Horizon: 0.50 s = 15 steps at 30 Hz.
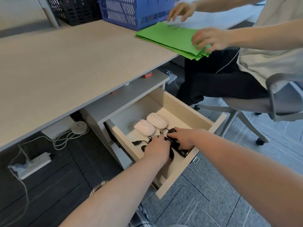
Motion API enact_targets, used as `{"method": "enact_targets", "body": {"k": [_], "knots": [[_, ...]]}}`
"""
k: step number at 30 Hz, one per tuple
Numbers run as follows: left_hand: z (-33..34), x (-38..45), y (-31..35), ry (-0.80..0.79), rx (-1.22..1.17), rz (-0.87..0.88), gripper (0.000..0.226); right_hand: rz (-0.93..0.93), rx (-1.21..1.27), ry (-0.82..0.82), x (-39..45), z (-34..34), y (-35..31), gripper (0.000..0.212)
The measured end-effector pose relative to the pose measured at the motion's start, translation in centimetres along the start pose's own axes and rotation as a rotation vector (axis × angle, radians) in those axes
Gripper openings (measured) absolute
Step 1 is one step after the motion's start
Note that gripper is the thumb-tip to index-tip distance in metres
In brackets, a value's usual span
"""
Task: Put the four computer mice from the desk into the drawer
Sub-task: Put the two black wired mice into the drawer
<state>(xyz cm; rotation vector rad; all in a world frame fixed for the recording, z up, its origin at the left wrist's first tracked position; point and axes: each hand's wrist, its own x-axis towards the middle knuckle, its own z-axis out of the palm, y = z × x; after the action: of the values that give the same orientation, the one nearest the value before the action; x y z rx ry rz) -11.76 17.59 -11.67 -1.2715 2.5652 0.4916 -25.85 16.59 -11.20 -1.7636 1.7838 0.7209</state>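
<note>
The pale wooden drawer (183, 105) stands pulled out below the desk (65, 63). Two white mice lie side by side at its back: one white mouse (144, 127) on the left, the other white mouse (157, 120) on the right. Both my hands are inside the drawer's front part. My left hand (158, 149) rests over a black wired mouse, mostly hidden, with its cable and USB plug (136, 142) trailing left. My right hand (183, 137) grips another black mouse (172, 131), of which only a part shows.
Another person sits on a grey office chair (270, 102) at the right, both hands on a stack of green paper (170, 38). A blue crate (136, 10) and a black crate (73, 9) stand on the desk's far side. Power strips (31, 164) and cables lie on the floor.
</note>
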Motion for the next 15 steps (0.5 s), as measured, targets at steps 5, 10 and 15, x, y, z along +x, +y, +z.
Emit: {"method": "enact_targets", "body": {"k": [5,10,15], "knots": [[0.2,0.0,-0.3,0.005,0.004,-0.002,0.028,-0.003,0.018,0.032,-0.4,0.0,-0.3,0.063],[-1.6,-0.8,-1.1,0.031,-0.005,0.018,0.048,0.105,0.4,0.418,-2.9,-1.0,-0.3,0.043],[-6.2,-1.3,-3.3,0.166,0.05,0.006,0.038,0.296,0.684,0.789,-6.8,0.0,1.2,0.035]]}}
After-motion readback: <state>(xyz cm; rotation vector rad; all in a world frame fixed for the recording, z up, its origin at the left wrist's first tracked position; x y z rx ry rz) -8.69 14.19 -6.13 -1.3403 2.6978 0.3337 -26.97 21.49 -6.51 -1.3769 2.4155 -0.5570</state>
